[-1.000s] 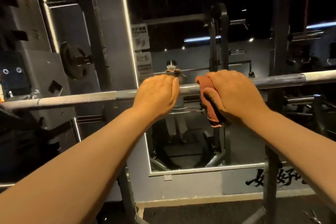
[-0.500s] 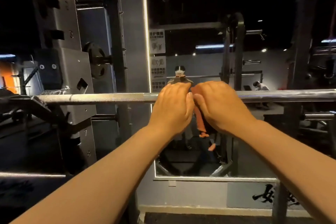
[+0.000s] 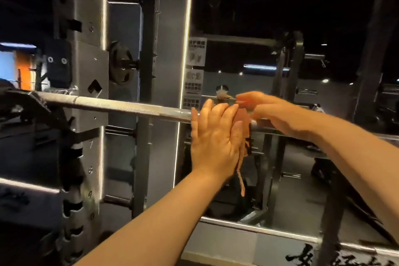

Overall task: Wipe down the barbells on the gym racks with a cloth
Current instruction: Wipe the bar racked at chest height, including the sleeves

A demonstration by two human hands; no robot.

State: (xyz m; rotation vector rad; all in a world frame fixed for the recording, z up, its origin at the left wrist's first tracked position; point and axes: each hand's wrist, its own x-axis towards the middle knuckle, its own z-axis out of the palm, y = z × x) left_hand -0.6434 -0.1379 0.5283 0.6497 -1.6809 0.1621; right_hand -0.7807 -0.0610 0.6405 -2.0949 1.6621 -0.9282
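Left grip (image 3: pixel 213 138): fingers straight and close together, pointing up, palm flat against the cloth.
Right grip (image 3: pixel 274 112): blurred, above the barbell just right of the left grip; I cannot tell whether it pinches the cloth.
Cloth (image 3: pixel 243 120): reddish, on the bar between both grips, with a strip hanging below them.
Barbell (image 3: pixel 121 105): runs left from the grips to the rack (image 3: pixel 90 71).

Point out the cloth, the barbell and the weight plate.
cloth (image 3: pixel 245 123), head view, broad reddish part above its hanging strip.
barbell (image 3: pixel 121 106), head view, bare knurled stretch of the shaft.
weight plate (image 3: pixel 118 56), head view, dark face beside its hub.
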